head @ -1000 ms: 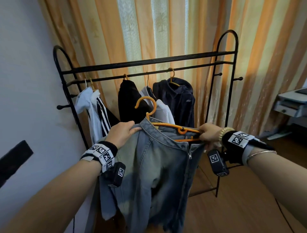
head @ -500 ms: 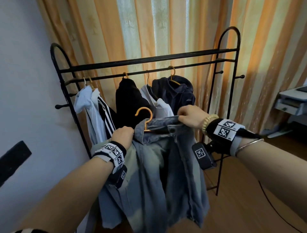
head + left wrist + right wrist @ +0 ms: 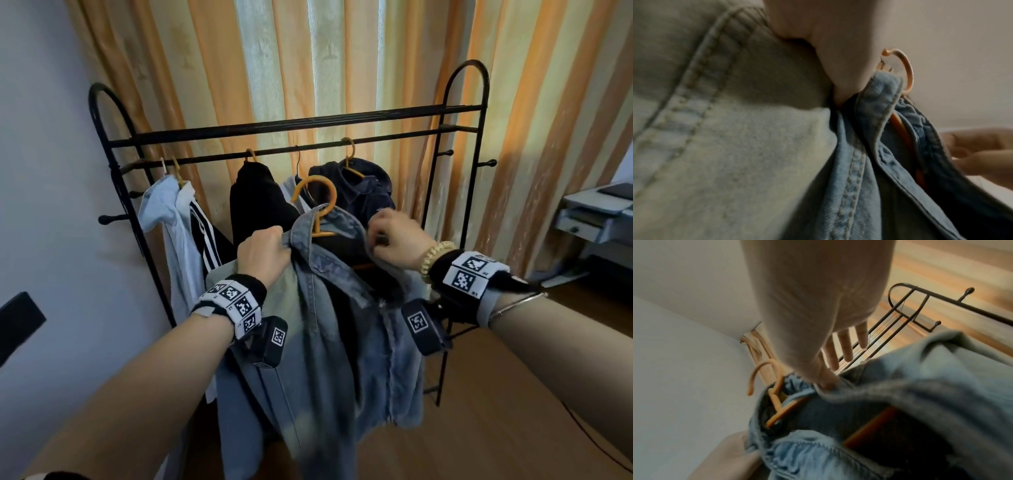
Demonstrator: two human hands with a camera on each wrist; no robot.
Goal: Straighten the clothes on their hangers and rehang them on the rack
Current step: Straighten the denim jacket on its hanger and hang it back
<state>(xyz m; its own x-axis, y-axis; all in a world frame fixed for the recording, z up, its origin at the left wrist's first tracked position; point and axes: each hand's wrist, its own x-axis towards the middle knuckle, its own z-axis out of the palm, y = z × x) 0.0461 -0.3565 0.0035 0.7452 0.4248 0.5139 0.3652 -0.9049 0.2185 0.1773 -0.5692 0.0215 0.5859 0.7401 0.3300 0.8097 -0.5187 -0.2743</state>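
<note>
So we're holding the jacket (image 3: 329,308) up in front of the rack (image 3: 294,125), not hung yet. It's draped on the orange hanger (image 3: 317,202), whose hook is poking up out of the collar. Our left hand (image 3: 263,253) is gripping the left shoulder with fingers curled into the denim, and our right hand (image 3: 394,240) is pinching the collar edge on the other side, other fingers loose.

Tips for this bit, as we're seeing it: we're keeping the left grip firm so the hanger doesn't slide out, and pulling the right side over the hanger's arm until both shoulders are sitting even. The collar's looking bunched, so flattening it first probably helps. There's free rail to the right of the dark hoodie (image 3: 359,192), likely the easiest spot to hook into.
</note>
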